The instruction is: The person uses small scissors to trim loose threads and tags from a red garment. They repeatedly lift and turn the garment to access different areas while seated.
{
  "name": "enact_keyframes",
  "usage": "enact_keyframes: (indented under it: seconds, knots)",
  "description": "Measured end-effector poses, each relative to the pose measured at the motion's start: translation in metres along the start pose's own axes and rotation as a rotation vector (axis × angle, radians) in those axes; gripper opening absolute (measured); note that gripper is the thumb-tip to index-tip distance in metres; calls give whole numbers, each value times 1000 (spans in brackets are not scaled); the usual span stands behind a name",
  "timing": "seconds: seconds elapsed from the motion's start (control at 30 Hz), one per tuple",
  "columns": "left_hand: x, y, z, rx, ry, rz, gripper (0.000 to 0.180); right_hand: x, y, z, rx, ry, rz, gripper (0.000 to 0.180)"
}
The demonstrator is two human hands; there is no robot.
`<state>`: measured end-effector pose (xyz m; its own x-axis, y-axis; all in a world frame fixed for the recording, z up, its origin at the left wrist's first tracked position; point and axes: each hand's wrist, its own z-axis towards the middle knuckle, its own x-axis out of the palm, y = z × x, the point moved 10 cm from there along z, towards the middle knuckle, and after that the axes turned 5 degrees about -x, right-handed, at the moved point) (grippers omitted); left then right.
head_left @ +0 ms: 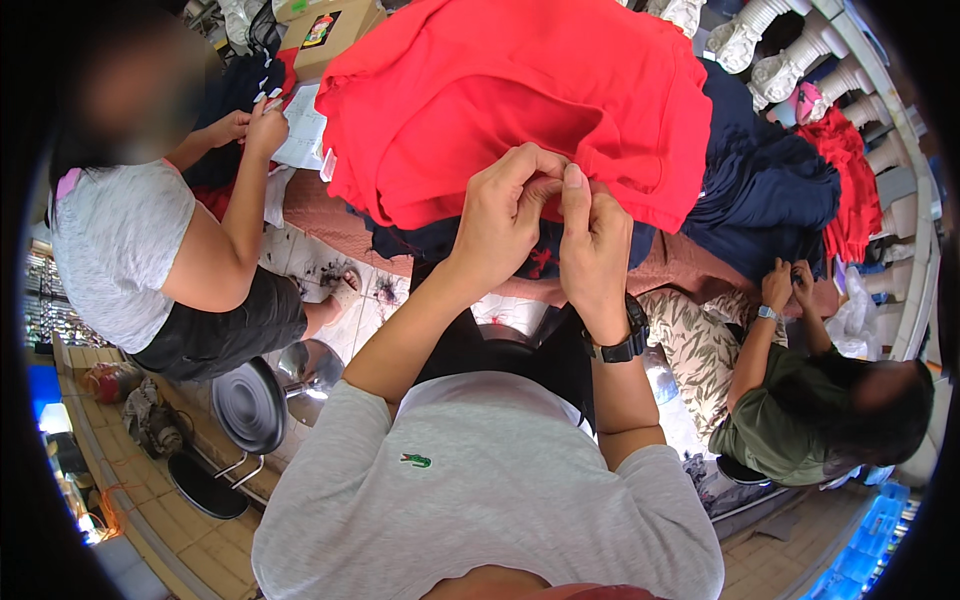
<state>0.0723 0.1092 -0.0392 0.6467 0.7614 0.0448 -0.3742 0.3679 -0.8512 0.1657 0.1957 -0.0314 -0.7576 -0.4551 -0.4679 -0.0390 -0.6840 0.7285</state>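
A large red garment (500,90) lies spread over a pile of cloth in front of me, its folds running toward my fingertips. My left hand (508,205) is closed in a pinch at the garment's near part. Right beside it, my right hand (595,230) pinches the same red cloth, thumb and forefinger together. The two hands' fingertips almost touch. Exactly what lies between them is too small to make out, though gathered red fabric shows there. A black watch (630,335) is on my right wrist. Dark navy cloth (430,238) sticks out from under the red garment.
Navy garments (765,170) and another red garment (848,180) are heaped to the right. A person in grey (130,250) stands at left by a paper (303,130); another in green (785,420) sits at right handling dark cloth. A black stool (248,405) stands at left.
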Motion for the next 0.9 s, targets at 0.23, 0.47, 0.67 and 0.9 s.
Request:
enact_keyframes:
  seconds: [0.23, 0.47, 0.67, 0.9]
  knots:
    - [-8, -10, 1, 82, 230, 206, 16, 8, -20, -12, 232, 237, 336, 52]
    - [24, -27, -7, 421, 149, 500, 22, -31, 59, 24, -166, 448, 156, 26]
    - [2, -44, 26, 339, 91, 288, 21, -51, 67, 75, -527, 312, -254, 29]
    - [-9, -60, 28, 577, -153, 497, 23, -64, 21, 71, -336, -205, -212, 22]
